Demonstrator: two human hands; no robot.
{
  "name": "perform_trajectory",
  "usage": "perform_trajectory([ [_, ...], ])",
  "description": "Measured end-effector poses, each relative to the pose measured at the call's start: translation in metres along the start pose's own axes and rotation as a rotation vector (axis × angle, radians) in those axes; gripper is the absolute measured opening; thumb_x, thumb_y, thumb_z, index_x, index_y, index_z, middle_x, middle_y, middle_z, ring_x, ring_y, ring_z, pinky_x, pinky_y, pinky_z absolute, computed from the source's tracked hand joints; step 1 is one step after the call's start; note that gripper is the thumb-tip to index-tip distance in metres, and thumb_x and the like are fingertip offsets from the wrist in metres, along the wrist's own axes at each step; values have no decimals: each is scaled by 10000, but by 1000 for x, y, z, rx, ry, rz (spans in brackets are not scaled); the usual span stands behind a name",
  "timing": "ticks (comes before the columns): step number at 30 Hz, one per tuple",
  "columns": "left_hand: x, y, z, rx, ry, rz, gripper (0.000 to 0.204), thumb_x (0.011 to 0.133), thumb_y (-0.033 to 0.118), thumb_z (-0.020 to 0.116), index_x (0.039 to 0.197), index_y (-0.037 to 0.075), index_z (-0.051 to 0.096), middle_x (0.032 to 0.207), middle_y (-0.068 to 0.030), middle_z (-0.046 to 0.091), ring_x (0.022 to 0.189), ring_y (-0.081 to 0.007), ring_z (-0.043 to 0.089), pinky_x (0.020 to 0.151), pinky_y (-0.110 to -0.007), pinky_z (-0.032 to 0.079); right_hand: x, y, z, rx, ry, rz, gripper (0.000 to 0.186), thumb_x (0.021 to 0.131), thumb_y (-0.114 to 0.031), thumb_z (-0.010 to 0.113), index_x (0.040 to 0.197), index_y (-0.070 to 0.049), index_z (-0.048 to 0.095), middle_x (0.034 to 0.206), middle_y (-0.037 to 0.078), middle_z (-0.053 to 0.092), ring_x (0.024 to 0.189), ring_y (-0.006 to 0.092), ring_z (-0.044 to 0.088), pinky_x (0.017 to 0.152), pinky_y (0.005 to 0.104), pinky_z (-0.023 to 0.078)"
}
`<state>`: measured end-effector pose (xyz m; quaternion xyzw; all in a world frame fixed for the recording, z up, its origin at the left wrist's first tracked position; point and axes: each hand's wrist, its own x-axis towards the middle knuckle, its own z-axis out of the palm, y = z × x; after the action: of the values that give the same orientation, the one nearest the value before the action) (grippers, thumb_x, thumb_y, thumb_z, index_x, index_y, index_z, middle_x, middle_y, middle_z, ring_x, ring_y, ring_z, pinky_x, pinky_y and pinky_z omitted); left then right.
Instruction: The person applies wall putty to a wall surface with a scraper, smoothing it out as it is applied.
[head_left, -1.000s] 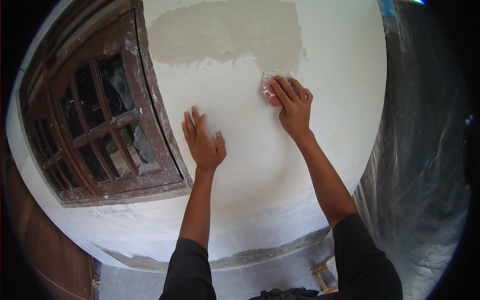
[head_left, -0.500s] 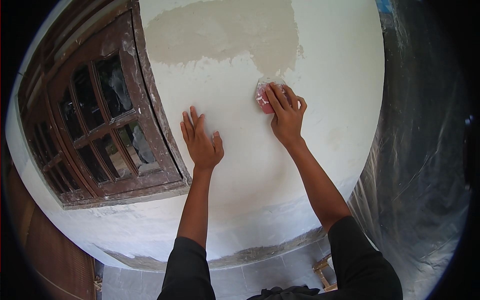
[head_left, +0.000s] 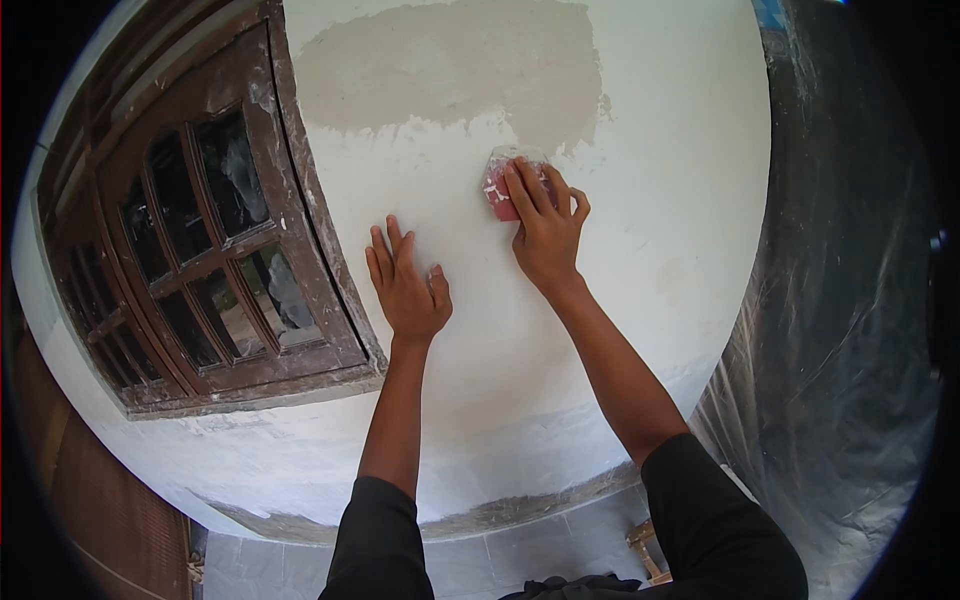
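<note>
My right hand (head_left: 548, 240) grips a red putty spreader (head_left: 501, 203) with the fingers laid over its face. White smears cover the spreader, and its upper edge meets the pale wall (head_left: 680, 210) just beneath a damp-looking beige patch of putty (head_left: 450, 65). To the left, my left hand (head_left: 412, 296) rests against the wall beside the window frame, fingers stretched out and holding nothing.
A brown wooden window (head_left: 215, 250) with several glass panes and white-spattered frame stands at left. Clear plastic sheeting (head_left: 840, 330) hangs at right. Grey floor tiles (head_left: 520, 550) and part of a wooden stand (head_left: 645, 545) lie below.
My right hand has slid the putty spreader left and slightly upward along the wall. My left hand stays at nearly the same spot.
</note>
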<state>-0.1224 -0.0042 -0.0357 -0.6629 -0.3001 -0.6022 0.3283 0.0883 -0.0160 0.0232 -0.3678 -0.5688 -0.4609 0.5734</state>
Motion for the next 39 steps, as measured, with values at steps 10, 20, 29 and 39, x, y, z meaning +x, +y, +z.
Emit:
perform_trajectory([
  [10,0,1,-2,24,-1,-7,593,930,176,536,1450,-70,389,1639,-297,315,1557,-481,192,1255,-598,102,77,3,-2,-8,118,-26,721,755,122,623,1419,-158,601,1468,-12,593,1331,262,510,1062,527,295],
  [20,-1,-2,-5,34,10,-4,578,951,192,520,1452,-68,393,1638,-291,321,1561,-474,190,1254,-598,106,-30,-6,-27,67,-54,-30,699,775,132,595,1415,-148,615,1473,-4,608,1346,263,514,1063,484,288],
  [29,1,6,3,11,26,-6,584,930,173,536,1447,-64,403,1639,-284,326,1562,-468,194,1255,-599,105,48,40,-12,-135,59,99,712,801,103,587,1474,-124,532,1504,37,554,1339,310,488,1053,488,305],
  [39,-2,-2,-5,41,34,9,597,913,164,545,1446,-62,401,1639,-284,326,1561,-466,198,1255,-598,101,13,-12,-27,14,53,15,718,782,120,613,1442,-161,589,1511,-6,565,1327,282,502,1053,468,286],
])
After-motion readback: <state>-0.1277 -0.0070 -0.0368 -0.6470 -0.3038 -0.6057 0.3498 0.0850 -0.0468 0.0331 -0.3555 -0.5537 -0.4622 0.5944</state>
